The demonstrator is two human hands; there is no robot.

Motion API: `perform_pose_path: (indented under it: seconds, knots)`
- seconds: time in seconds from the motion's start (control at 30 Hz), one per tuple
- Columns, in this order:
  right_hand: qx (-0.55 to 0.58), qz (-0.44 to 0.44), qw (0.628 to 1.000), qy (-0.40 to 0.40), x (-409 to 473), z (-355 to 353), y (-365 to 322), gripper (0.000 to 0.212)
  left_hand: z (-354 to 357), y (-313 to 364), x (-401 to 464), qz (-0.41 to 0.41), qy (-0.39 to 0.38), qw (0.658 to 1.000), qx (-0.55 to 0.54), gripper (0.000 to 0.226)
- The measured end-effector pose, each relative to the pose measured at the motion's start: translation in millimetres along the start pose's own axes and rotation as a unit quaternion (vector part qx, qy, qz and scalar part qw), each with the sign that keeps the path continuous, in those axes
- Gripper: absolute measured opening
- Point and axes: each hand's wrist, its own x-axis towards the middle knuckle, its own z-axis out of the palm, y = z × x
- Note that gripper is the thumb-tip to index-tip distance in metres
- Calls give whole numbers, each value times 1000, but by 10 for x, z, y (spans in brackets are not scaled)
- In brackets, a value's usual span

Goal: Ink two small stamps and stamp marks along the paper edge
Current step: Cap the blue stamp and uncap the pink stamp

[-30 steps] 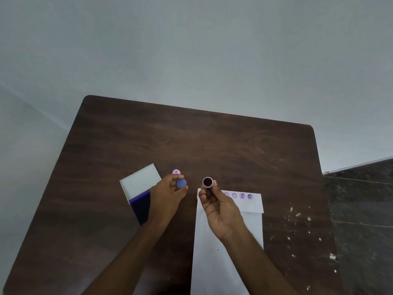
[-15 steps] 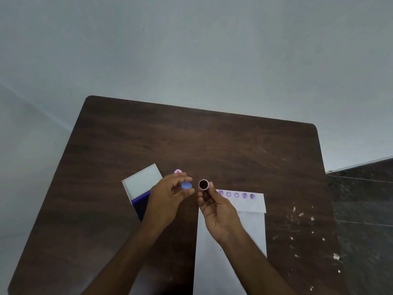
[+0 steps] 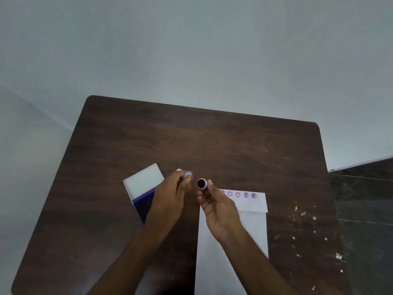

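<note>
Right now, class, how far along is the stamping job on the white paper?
Done: a row of purple round marks runs along the far edge of the white paper. In hand: the right hand holds a small lilac stamp with its dark face up; the left hand holds a small blue cap. The open blue ink pad lies beside it. Left: any marks nearer the paper's left corner, hidden by the right hand.

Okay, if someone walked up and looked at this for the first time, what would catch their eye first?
Probably the two hands raised mid-table: the right hand holds a small stamp with its dark inked face turned up, and the left hand pinches a blue cap beside it. Next, the row of purple marks along the far edge of the white paper, right of the hands.
</note>
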Motion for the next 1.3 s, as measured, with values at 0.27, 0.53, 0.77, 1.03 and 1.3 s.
perform_pose_path:
  seconds: [0.27,0.53,0.77,1.03,1.3]
  knots:
    - [-22,-26,999,-16,11,9,3,24,65,-94,21,15,-38,994,-100,29]
    - [-33,-44,998,-16,30,16,30,23,127,-116,76,4,-104,983,-153,34]
    - [-46,-74,996,-16,10,47,-16,25,172,-148,91,19,-52,993,-102,35]
    - [-99,-119,988,7,8,62,-29,22,157,-114,73,7,19,997,-75,28]
    - [-98,-127,987,-1,8,95,-27,27,144,-109,23,27,53,994,-89,25]
